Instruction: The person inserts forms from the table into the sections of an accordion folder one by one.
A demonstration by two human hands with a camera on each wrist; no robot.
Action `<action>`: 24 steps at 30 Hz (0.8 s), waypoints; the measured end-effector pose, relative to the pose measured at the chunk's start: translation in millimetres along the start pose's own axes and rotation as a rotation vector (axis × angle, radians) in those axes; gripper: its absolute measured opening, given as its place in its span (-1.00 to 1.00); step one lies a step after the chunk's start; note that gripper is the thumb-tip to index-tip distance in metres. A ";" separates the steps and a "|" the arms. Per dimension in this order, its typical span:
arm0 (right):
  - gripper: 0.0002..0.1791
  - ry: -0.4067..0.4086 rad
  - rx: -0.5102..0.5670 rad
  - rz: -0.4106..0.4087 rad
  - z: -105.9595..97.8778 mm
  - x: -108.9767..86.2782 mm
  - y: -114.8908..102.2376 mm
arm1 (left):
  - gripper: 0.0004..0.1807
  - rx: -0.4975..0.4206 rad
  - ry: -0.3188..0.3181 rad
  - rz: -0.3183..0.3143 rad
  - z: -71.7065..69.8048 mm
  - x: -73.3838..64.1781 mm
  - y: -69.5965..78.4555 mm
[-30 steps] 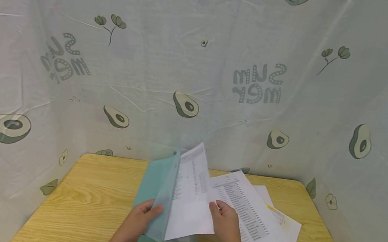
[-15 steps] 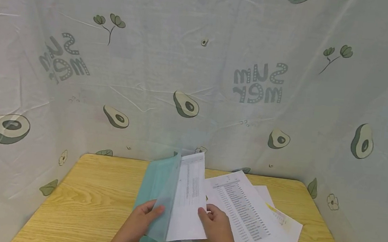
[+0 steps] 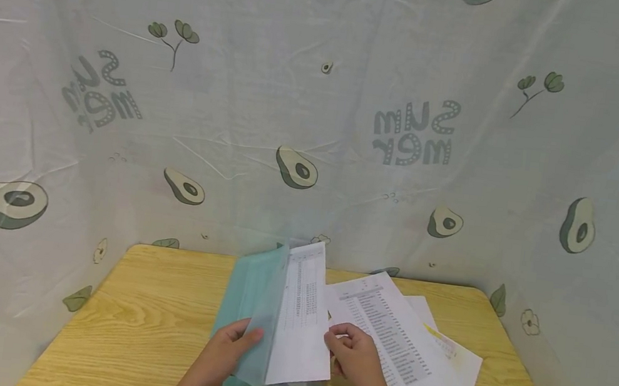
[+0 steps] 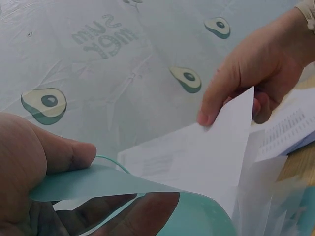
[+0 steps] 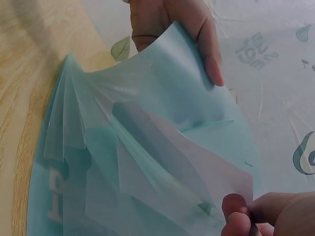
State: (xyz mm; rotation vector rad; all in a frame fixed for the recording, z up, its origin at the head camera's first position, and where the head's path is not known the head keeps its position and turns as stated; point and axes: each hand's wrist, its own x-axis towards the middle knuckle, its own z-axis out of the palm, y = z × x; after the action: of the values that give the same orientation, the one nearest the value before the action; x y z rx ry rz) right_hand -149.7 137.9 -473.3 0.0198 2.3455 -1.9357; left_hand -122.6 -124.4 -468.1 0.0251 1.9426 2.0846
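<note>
A translucent teal plastic folder [image 3: 249, 281] stands partly open at the middle of the table in the head view. My left hand [image 3: 221, 357] grips its front cover, thumb on top and fingers underneath, as the left wrist view shows. Between the covers sits a white printed sheet [image 3: 300, 337], its right part sticking out of the folder. My right hand [image 3: 355, 355] pinches that sheet by its right edge between thumb and fingers. In the right wrist view, pleated clear pockets [image 5: 74, 118] fan out along the folder's side.
Several loose printed sheets [image 3: 386, 327] lie overlapping on the table's right side, partly under my right forearm. The wood-grain table [image 3: 133, 306] meets a pale curtain [image 3: 241, 85] printed with avocados at its back and sides.
The sheet in my right hand has moved left and lower, further into the folder. My right hand went left with it, then shifted its fingers on the edge. My left hand stays nearly still.
</note>
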 end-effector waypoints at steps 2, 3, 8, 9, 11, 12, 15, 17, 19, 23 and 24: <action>-0.80 -0.007 0.005 -0.026 3.4 0.7 -0.6 | -0.35 -0.003 -0.002 -0.001 0.3 0.1 0.4; -0.80 -0.011 0.005 -0.039 5.2 1.0 -1.2 | -0.35 -0.002 -0.003 -0.002 0.4 0.1 1.0; -0.81 -0.037 -0.002 -0.069 13.6 3.7 -3.6 | -0.35 0.010 -0.001 -0.001 0.4 0.0 3.2; -0.81 -0.043 -0.004 -0.068 15.1 4.6 -4.1 | -0.35 0.013 0.000 0.000 0.3 -0.1 3.8; -0.81 -0.048 -0.019 -0.068 17.9 6.6 -4.7 | -0.36 0.014 0.000 0.000 0.2 0.0 4.3; -0.80 -0.048 -0.022 -0.065 19.2 7.5 -4.8 | -0.36 0.014 -0.001 0.000 0.1 0.1 4.4; -0.81 -0.041 -0.029 -0.055 23.0 9.8 -4.0 | -0.36 0.015 -0.005 -0.002 0.3 0.7 4.8; -0.81 -0.031 -0.029 -0.051 25.1 10.9 -3.0 | -0.36 0.017 -0.005 -0.002 0.5 1.3 4.6; -0.82 -0.020 -0.033 -0.047 26.4 11.5 -2.4 | -0.35 0.018 -0.007 0.001 0.4 1.6 4.7; -0.82 0.003 -0.043 -0.031 27.2 11.3 -3.1 | -0.34 0.016 -0.009 0.009 -0.6 1.8 4.9; -0.82 0.005 -0.054 -0.026 27.3 11.1 -3.4 | -0.34 0.014 -0.009 0.010 -0.9 1.7 5.0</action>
State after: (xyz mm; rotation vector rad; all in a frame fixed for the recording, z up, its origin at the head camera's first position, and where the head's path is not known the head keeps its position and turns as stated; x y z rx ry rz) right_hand -159.1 110.0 -476.1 -0.0100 2.4114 -1.8852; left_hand -125.4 -125.1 -463.6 0.0471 1.9557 2.0728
